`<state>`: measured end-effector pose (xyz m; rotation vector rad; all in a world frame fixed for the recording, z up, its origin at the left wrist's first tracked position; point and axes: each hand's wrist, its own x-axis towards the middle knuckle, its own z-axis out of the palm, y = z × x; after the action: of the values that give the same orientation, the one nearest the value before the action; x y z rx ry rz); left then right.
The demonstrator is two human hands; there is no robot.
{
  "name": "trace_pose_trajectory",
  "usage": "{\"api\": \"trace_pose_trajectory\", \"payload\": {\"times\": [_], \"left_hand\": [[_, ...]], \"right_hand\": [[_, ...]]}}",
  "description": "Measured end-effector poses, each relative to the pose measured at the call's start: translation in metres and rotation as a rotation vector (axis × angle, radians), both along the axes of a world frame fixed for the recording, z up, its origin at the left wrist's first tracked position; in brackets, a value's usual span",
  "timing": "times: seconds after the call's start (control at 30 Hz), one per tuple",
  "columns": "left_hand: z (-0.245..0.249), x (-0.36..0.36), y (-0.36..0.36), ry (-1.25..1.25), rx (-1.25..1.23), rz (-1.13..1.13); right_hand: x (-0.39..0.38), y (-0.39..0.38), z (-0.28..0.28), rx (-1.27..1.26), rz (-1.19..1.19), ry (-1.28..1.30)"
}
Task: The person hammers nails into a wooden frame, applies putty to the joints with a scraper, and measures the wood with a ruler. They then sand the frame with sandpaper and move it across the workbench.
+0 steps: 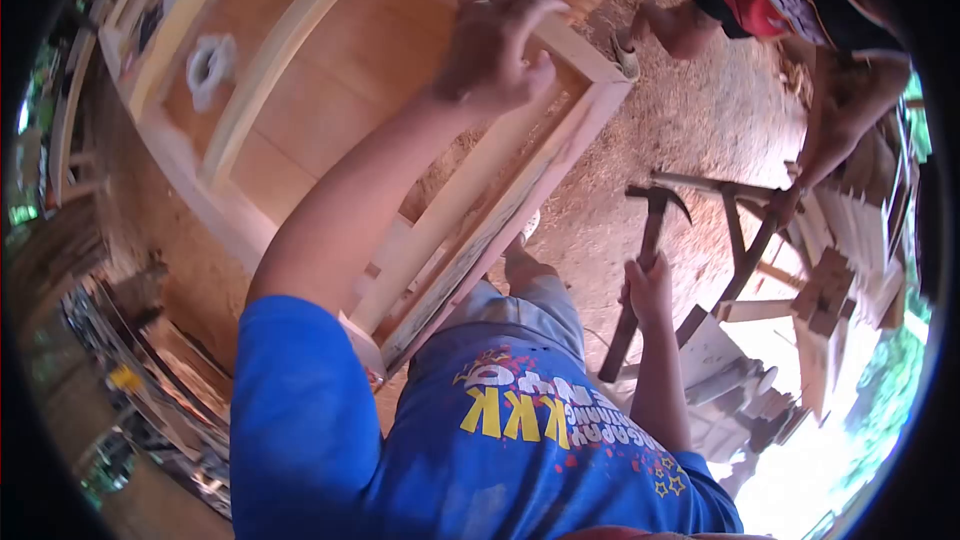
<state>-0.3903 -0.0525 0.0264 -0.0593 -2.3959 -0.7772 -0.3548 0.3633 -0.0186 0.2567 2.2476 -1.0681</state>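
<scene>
My left hand [492, 45] reaches out over the far corner of a pale wooden frame with panels [300, 90]. Its fingers are curled above the frame's rail, and motion blur hides whether anything sits between them. My right hand [650, 290] grips the wooden handle of a claw hammer [652, 230], which points upward with its dark head at the top. The hammer is held off to the right of the frame, above the dirt floor. My blue printed shirt and bent knee fill the lower middle.
A white ring-shaped object [208, 65] lies on the frame's panel. Another person [800, 10] in red and black bends at the top right, a hand [790, 202] on crossed wooden slats. Stacked timber offcuts [830, 290] lie right; clutter lines the left edge. Sawdust covers the ground.
</scene>
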Motion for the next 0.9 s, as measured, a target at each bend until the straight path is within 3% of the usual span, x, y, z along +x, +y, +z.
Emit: {"api": "trace_pose_trajectory", "payload": {"times": [0.03, 0.13, 0.23, 0.37, 0.47, 0.57, 0.6, 0.63, 0.7, 0.9], "left_hand": [[0.006, 0.023, -0.006, 0.059, 0.059, 0.088], [0.011, 0.123, 0.003, -0.443, 0.426, 0.106], [0.010, 0.218, 0.036, -0.655, 0.368, 0.152], [-0.016, 0.298, 0.063, -0.845, 0.429, 0.315], [0.003, 0.315, 0.055, -0.911, 0.564, 0.374], [0.024, 0.334, 0.033, -0.548, 0.721, 0.517], [0.025, 0.344, 0.025, -0.437, 0.771, 0.590], [0.021, 0.351, 0.014, -0.309, 0.504, 0.698], [0.000, 0.372, -0.005, -0.190, 0.218, 0.811], [-0.043, 0.383, -0.014, -0.237, 0.036, 0.789]], "right_hand": [[0.005, 0.015, -0.001, 0.090, 0.006, -0.035], [0.032, 0.052, -0.011, 0.259, -0.018, -0.124], [0.056, 0.078, -0.028, 0.380, 0.031, -0.234], [0.073, 0.076, -0.033, 0.489, 0.290, -0.295], [0.066, 0.097, -0.060, 0.636, 0.670, -0.172], [0.051, 0.099, -0.071, 0.690, 0.881, -0.094], [0.051, 0.068, -0.046, 0.635, 0.788, -0.153], [0.055, 0.046, -0.032, 0.637, 0.711, -0.178], [0.054, 0.031, -0.026, 0.672, 0.685, -0.228], [0.041, 0.028, -0.028, 0.723, 0.681, -0.255]]}}
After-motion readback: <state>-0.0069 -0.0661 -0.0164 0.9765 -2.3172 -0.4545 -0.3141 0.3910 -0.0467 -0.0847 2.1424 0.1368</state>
